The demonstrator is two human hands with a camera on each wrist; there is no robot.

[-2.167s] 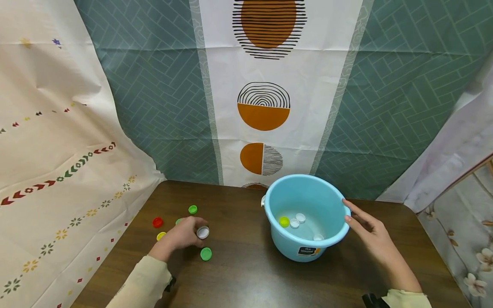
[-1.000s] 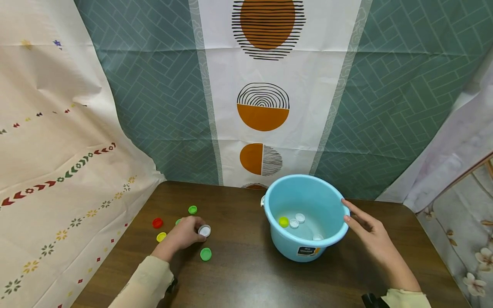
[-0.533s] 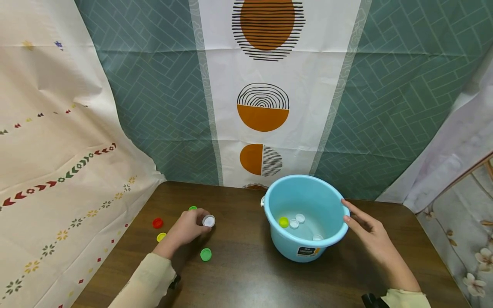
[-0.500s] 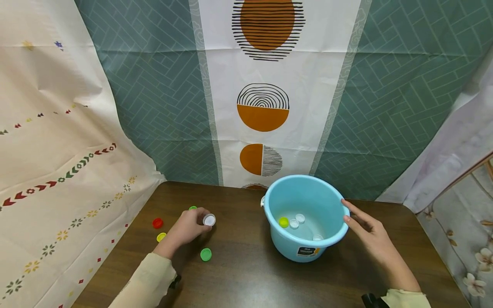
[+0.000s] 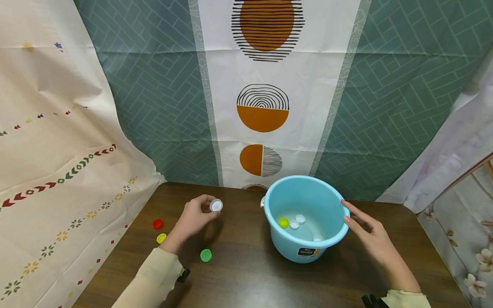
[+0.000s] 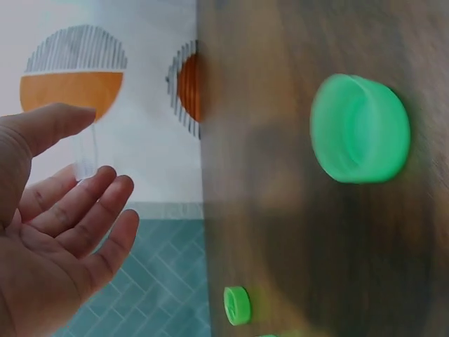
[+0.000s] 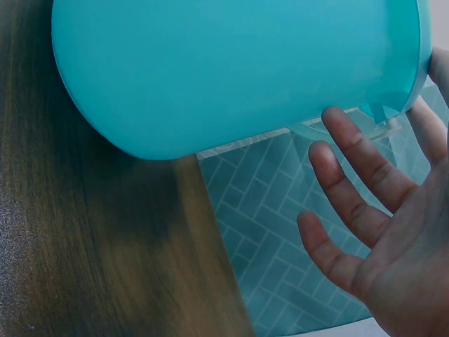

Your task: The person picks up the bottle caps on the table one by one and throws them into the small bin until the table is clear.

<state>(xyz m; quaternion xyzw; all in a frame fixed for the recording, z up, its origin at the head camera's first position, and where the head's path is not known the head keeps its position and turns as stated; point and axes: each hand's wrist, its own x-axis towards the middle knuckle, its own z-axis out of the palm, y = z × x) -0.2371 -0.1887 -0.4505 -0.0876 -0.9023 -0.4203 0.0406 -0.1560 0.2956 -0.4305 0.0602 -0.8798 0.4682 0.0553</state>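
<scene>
My left hand (image 5: pixel 196 217) pinches a white bottle cap (image 5: pixel 216 205) between thumb and fingers, raised above the table's left part. In the left wrist view the cap (image 6: pixel 85 153) looks pale and blurred, and the other fingers are loosely bent. My right hand (image 5: pixel 367 233) holds the rim of a light blue bucket (image 5: pixel 298 250) by thumb and index finger. Its remaining fingers spread outside the wall in the right wrist view. Inside the bucket lie a yellow-green cap (image 5: pixel 283 222) and white caps (image 5: pixel 294 224).
On the brown table (image 5: pixel 239 273) lie a red cap (image 5: pixel 157 223), a yellow cap (image 5: pixel 161 238) and a green cap (image 5: pixel 206 255). Another green cap (image 6: pixel 237 305) shows in the left wrist view. A patterned cloth (image 5: pixel 262 64) hangs behind the table.
My left hand has lifted the white cap off the table and moved it away from me and slightly right. The right hand and the bucket have stayed in place.
</scene>
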